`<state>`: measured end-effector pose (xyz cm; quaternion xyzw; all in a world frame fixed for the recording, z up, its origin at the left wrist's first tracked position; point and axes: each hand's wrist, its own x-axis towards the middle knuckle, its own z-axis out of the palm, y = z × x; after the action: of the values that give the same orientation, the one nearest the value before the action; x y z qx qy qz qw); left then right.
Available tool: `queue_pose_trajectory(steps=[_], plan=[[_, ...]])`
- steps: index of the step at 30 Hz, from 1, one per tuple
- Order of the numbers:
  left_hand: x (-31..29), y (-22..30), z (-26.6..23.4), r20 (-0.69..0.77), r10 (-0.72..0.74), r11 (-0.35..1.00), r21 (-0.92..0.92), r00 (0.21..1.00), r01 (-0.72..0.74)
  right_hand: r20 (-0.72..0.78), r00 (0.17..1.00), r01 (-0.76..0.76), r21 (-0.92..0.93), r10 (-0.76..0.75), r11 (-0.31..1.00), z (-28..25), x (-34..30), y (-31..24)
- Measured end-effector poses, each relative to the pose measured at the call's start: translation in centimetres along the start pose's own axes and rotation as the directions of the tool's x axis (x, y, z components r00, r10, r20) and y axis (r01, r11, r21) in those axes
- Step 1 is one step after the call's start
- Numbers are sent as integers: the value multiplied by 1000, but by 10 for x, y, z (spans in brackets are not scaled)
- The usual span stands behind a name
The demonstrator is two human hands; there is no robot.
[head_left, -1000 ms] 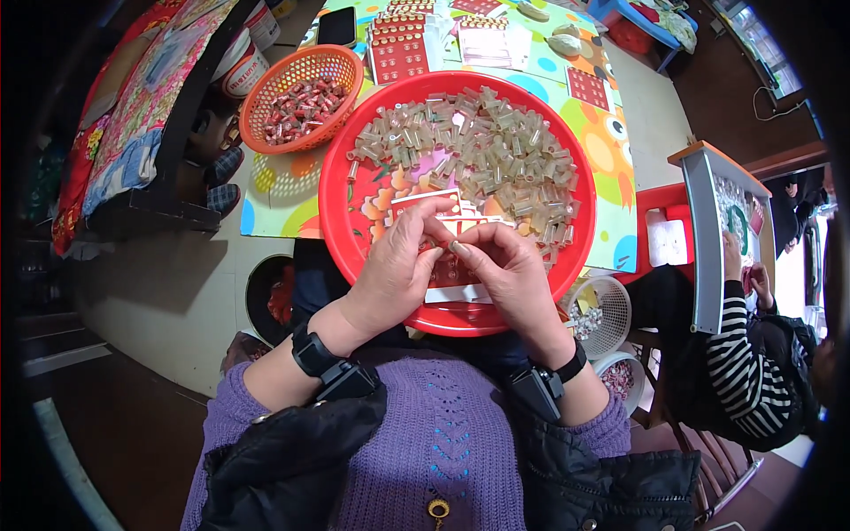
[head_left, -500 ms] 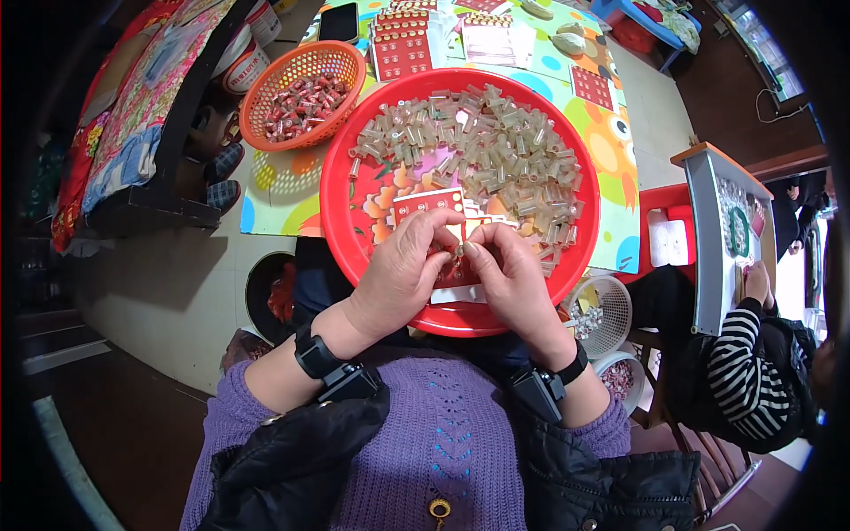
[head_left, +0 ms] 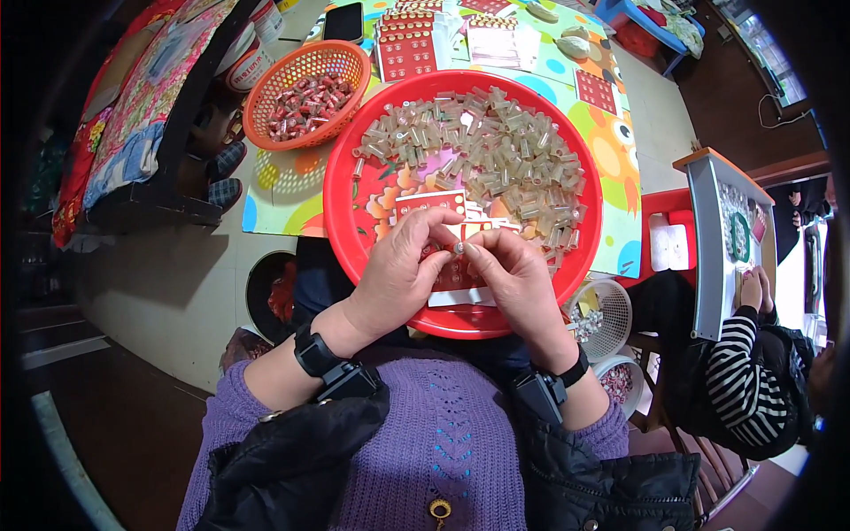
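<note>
My left hand (head_left: pixel 394 265) and my right hand (head_left: pixel 513 274) meet over the near part of a red round basin (head_left: pixel 329 199). Thumbs and forefingers of both pinch one small piece with a pale round face (head_left: pixel 459 249); the fingers cover the rest, so I cannot tell its full shape. Beneath and beside them lie red sheets with round stickers (head_left: pixel 425 202), partly hidden by my hands. Many short clear plastic tubes (head_left: pixel 522 150) are heaped across the far and right side of the basin.
At the basin's left is an orange basket (head_left: pixel 257 97) of red-labelled tubes. More sticker sheets (head_left: pixel 407 53) and a phone (head_left: pixel 343 23) lie along the far tabletop. White bins (head_left: pixel 620 305) stand at lower right. A person in striped sleeves (head_left: pixel 748 380) works at a grey tray (head_left: pixel 706 239).
My hands stay pinched together in nearly the same place. The pale round face of the small piece now shows more plainly. The other person's hand has shifted slightly at the grey tray.
</note>
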<state>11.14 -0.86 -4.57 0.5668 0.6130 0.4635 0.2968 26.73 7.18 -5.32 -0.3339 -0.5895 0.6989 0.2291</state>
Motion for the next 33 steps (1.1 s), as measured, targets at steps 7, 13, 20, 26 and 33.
queue_pose_trajectory(steps=[7, 13, 20, 26, 33], plan=[[1, 2, -1, -3, 65, 995, 76, 998, -64, -15, 1000, 4, 47, -4, 999, 1, 0, 4], [17, -3, -16, -95, -257, 906, -369, 962, 206, -52, 951, 214, -604, -306, 767, 3, 6, 6], [34, -15, -59, 181, -467, 570, -687, 866, 451, 128, 969, 209, -883, -213, 420, 18, 19, -18], [50, -13, -51, -40, -91, 988, 125, 995, 96, 305, 908, 372, -902, -286, 221, 24, 27, -10], [70, -26, -42, 125, 152, 786, 587, 980, -197, 271, 919, 346, -902, -285, 258, 27, 32, -10]])
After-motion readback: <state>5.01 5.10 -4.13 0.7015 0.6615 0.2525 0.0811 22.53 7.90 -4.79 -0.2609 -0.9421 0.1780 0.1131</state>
